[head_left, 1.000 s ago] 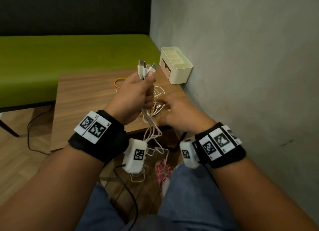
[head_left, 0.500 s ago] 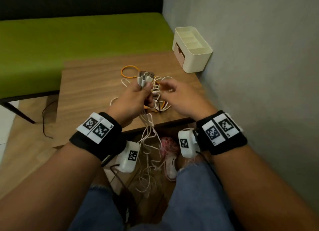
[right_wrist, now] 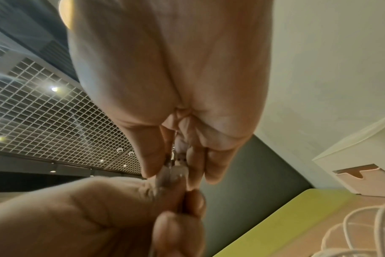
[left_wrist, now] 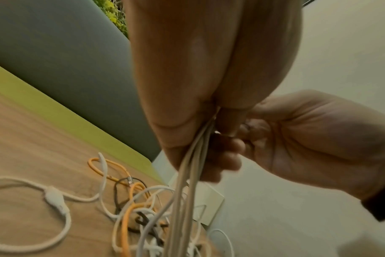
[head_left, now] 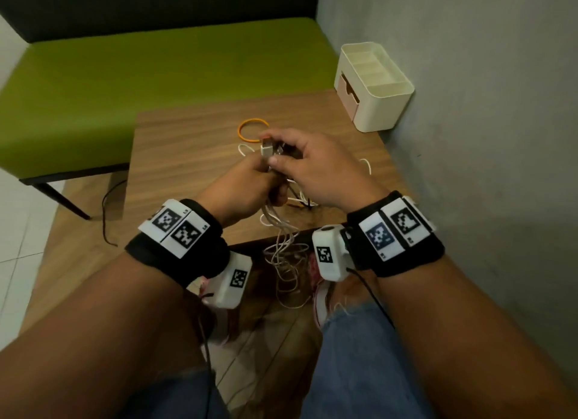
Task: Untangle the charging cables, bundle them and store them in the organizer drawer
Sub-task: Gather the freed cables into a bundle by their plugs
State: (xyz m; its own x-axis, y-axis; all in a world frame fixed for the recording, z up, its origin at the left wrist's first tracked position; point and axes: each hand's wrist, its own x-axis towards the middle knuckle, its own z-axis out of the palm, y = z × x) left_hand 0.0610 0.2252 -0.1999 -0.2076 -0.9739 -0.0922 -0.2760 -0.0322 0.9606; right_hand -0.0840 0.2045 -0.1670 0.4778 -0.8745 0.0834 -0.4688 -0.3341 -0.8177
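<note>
- Cable gathering is under way. The left hand [head_left: 247, 184] is closed in a fist around a group of white cables [head_left: 281, 231], with their connector ends [head_left: 270, 146] standing up out of the top of the fist.
- The right hand [head_left: 312, 165] pinches those connector ends between thumb and fingertips. Judged from this, the plugs are being aligned so that the strands run parallel.
- Below the left fist the white strands hang off the near edge of the table [head_left: 187, 155] in loose, irregular loops. They are not yet coiled.
- Untangling is partly done at best. In the left wrist view a knot of orange cable [left_wrist: 125, 213], dark cable [left_wrist: 143, 220] and further white cable [left_wrist: 55, 200] lies on the table, crossing over itself.
- An orange rubber band [head_left: 253, 130] lies flat on the table just beyond the hands. It is not around any cable, so bundling has not begun.
- The organizer [head_left: 373, 85] stands at the far right corner of the table against the wall. Its pink drawer [head_left: 346, 96] appears pushed in; no cable shows in it or in the top compartments.
- Remaining work, as a judgement: free the tangle on the table, coil the strands, bind them, open the drawer, place the bundle inside.
</note>
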